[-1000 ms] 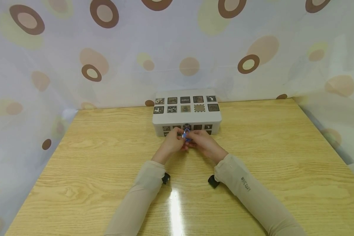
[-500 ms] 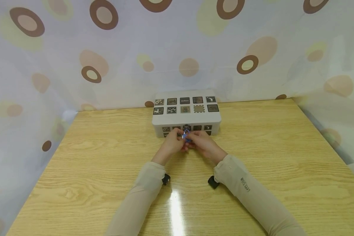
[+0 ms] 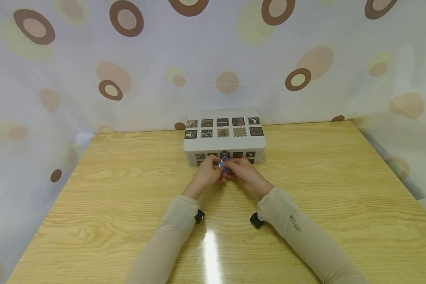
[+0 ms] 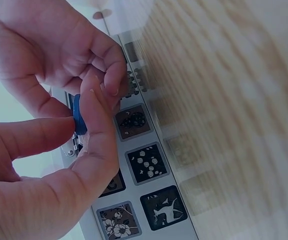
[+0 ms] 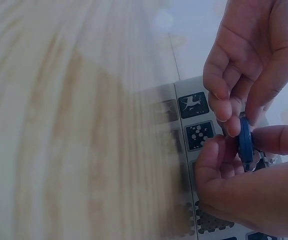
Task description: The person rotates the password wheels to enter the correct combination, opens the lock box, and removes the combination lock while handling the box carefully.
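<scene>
A small blue padlock [image 3: 224, 165] is held between both hands at the front of a white box [image 3: 227, 142] printed with dark picture squares. My left hand [image 3: 206, 172] pinches it between thumb and forefinger from the left side. From the right, the thumb and fingers of my right hand [image 3: 247, 173] also grip it. In the left wrist view the padlock [image 4: 77, 116] shows edge-on, close to the box's metal latch [image 4: 70, 149]. The right wrist view shows its rounded edge, with fingers covering much of the padlock [image 5: 244, 142].
The box stands at the back of a wood-grain table [image 3: 110, 205], near a hanging curtain [image 3: 198, 51] with brown and yellow circles. Curtain also runs along both sides. Dark wrist devices hang under each beige sleeve [image 3: 167, 240].
The padlock has turned slightly between the fingertips. Both hands and the box stay almost where they were.
</scene>
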{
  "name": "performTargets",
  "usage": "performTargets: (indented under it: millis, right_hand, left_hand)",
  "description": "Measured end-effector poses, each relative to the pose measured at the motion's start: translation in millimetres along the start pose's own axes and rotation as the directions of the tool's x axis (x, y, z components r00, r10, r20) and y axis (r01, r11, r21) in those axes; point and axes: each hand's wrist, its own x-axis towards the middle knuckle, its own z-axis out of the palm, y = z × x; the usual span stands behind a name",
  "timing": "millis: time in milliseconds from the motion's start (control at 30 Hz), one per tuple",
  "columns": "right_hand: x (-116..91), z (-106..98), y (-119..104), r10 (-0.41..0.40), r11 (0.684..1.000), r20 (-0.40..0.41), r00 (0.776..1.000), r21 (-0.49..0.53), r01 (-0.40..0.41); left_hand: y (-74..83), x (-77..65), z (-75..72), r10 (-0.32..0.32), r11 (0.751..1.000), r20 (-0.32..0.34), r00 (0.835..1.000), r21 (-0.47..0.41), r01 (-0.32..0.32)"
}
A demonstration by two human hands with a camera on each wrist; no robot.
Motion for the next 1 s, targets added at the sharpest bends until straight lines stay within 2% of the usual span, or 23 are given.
performTargets:
  millis: [200,467,1000]
  right_hand:
    - [-0.6,0.4,-1.7,-0.001,1.0,-0.011,1.0,0.026,0.001]
    - [-1.3,0.2,-2.7,0.022,1.0,-0.004,1.0,0.01,-0.022]
    - [-0.5,0.7,-1.9,0.017,1.0,-0.012,1.0,0.011,-0.017]
  left_hand:
    - [-0.3,0.1,-0.8,0.006,1.0,0.002,1.0,-0.002,-0.006]
    - [-0.6,-0.8,-0.9,0.006,1.0,0.005,1.0,-0.005,-0.006]
    - [2.0,-2.6,-0.2,0.009,1.0,0.011,1.0,-0.006,-0.009]
